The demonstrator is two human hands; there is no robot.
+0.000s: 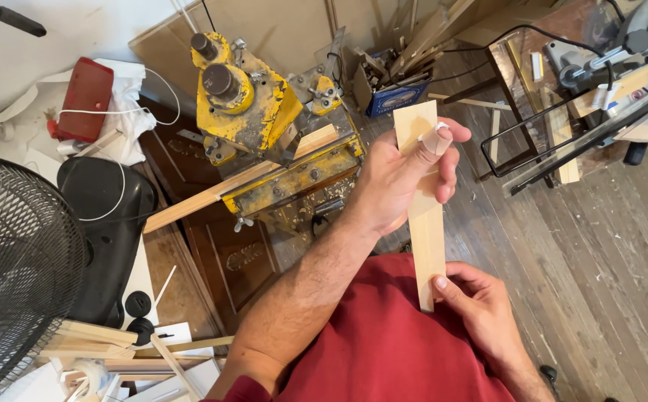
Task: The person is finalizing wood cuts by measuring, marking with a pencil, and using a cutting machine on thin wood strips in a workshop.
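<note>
Hands grip a pale wooden strip [424,216] held upright in front of the red shirt [398,342]: the left hand [402,179] is wrapped around its upper part, with a bandaged thumb [435,139] pressed on its face, and the right hand [480,305] pinches its lower end. Beyond the hands, a worn yellow machine [253,112] sits on the dark wooden bench [219,253] with a long wooden slat [212,195] lying across its base. A black fan [18,268] stands at far left, and a metal saw [621,52] at upper right over the plank floor [599,260].
</note>
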